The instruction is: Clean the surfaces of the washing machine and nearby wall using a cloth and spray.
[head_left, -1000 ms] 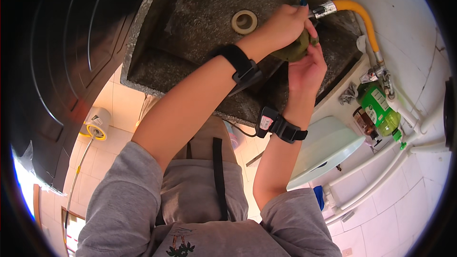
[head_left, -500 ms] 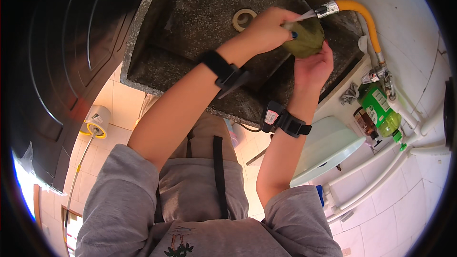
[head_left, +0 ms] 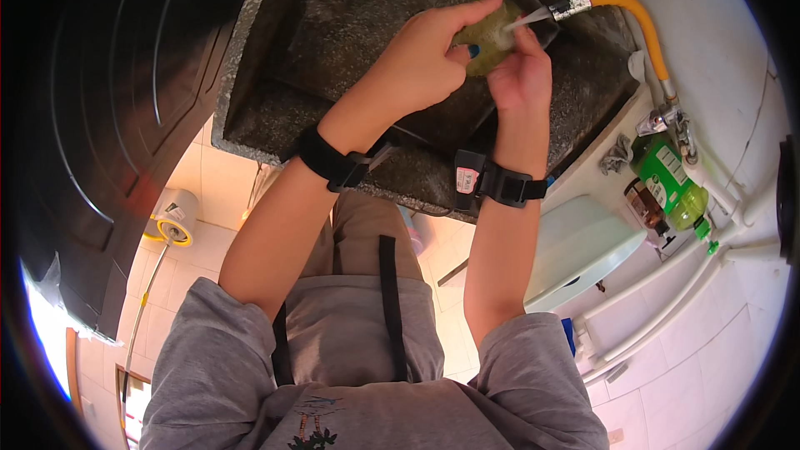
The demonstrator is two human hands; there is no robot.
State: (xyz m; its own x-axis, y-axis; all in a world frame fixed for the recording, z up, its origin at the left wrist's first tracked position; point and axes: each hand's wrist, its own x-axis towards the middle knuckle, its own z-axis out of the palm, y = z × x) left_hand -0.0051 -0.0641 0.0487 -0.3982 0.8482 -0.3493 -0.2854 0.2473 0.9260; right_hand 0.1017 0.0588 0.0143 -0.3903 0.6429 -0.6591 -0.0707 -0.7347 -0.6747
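Green bottle (head_left: 661, 177) — brown bottle (head_left: 645, 202) just beside it | pale basin (head_left: 583, 250) | white pipes (head_left: 755, 254) | dark panel (head_left: 125, 92)

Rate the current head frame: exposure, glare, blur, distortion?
Head view: black fisheye rim, straight edges bowed; glare streaks on the dark panel; blown-out white patch at lower left; stone sink interior dim; green item looks soft and washed out where the water jet hits.
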